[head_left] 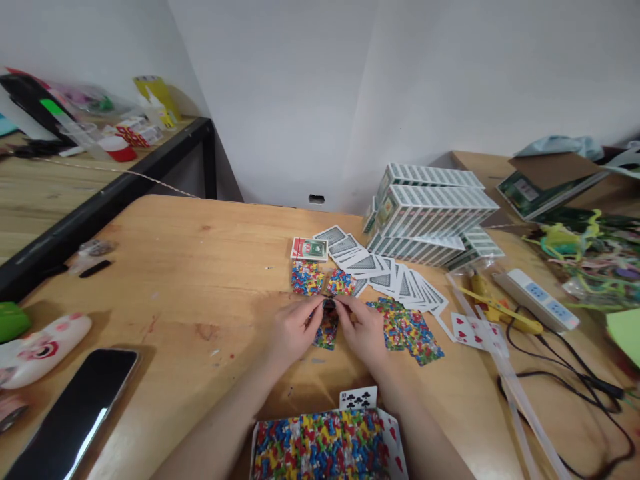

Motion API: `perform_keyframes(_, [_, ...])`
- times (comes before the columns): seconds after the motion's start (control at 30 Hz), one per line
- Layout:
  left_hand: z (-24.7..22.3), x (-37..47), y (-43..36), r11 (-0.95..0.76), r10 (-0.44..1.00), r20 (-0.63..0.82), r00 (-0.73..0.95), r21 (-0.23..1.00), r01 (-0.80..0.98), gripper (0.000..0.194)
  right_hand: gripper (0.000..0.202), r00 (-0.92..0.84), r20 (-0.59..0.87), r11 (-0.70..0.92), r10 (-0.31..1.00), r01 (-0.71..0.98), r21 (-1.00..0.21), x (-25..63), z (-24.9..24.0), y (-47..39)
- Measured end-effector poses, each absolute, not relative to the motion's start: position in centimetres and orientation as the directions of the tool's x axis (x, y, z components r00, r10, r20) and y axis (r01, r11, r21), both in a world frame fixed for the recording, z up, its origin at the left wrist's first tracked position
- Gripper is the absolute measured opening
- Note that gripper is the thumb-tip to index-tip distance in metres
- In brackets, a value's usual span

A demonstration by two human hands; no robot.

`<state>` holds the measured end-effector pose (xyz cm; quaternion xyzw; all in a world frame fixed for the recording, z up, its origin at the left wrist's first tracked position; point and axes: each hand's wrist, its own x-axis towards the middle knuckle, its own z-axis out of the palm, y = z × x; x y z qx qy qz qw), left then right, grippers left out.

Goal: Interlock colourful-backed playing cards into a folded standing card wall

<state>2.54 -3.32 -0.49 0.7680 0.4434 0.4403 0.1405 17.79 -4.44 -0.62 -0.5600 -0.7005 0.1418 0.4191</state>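
Multicoloured patterned cards lie nearest the camera, side by side between the forearms, with a ten of clubs projecting at their far edge and a heart-suited card along their right. Through the head view I locate the work further out, above the wooden table: a small dark piece at the fingertips, just beyond a loose patterned card. I cannot tell whether the piece is separate or the raised end of that card.

Handling, in my judgement: the piece is very light, thin and flexible, liable to crease and likely smooth enough to slip. Grip it at opposite edges, between thumb and forefinger, with minimal pressure.

Hand state: I read the left hand as closed to a fingertip pinch on the piece's left side; the right hand mirrors it on the right side. The fingertips nearly meet; the wrists stand apart. I cannot resolve the exact finger gap.

Adjacent items: one patterned square and a second square just beyond the hands; a card box behind the first.
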Motion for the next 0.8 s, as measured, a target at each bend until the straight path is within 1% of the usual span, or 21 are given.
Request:
perform_keyframes(0.43, [-0.4, 2.52, -3.23, -0.559, 0.81, 0.542, 0.225, 0.594, 0.579, 0.024, 0.023, -0.046, 0.42, 0.33, 0.906, 0.699, -0.635, 17.98, -0.42, -4.8])
perform_keyframes(0.67, [-0.51, 2.56, -3.32, -0.553, 0.813, 0.54, 0.219, 0.598, 0.581, 0.024, 0.026, -0.066, 0.42, 0.322, 0.905, 0.751, -0.576, 18.08, -0.55, -4.9])
perform_keyframes(0.8, [-0.63, 2.56, -3.25, -0.542, 0.822, 0.528, 0.214, 0.609, 0.58, 0.023, 0.028, -0.043, 0.396, 0.29, 0.917, 0.753, -0.59, 18.13, -0.91, -4.86])
